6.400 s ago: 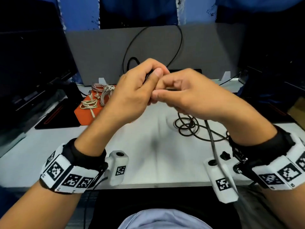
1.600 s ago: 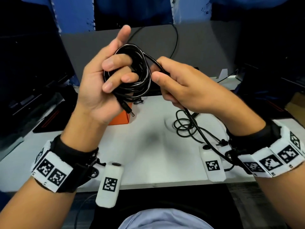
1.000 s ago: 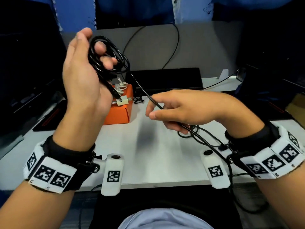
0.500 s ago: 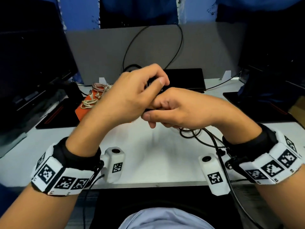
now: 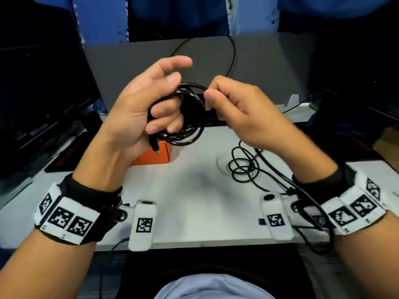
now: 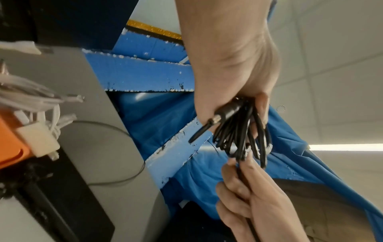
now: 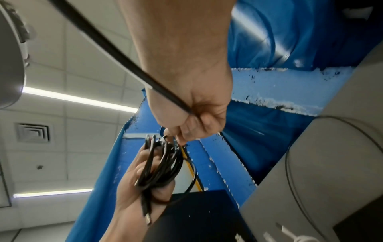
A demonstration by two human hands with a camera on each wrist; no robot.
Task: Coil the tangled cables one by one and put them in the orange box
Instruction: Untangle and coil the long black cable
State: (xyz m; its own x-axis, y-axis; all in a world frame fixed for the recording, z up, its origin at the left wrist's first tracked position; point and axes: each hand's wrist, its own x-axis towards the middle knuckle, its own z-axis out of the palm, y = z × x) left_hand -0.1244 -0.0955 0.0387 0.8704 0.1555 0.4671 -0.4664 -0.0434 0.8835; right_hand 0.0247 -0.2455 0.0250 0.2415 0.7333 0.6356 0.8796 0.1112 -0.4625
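Note:
My left hand is raised above the desk and grips a coil of black cable with several loops; its plug hangs below the palm. In the left wrist view the same coil hangs from my curled fingers. My right hand pinches the cable's free strand at the coil's upper right, shown in the right wrist view as a taut black strand. The rest of the cable lies looped on the white desk. The orange box sits behind my left hand, with pale cables in it.
A grey panel stands at the back of the white desk, with a thin black wire looping up it. Dark monitors flank both sides. A flat black device lies behind my hands.
My hands have drawn slightly apart and lifted, exposing the coil in my left hand. My right hand has laid another turn toward the coil, and less loose cable lies on the desk.

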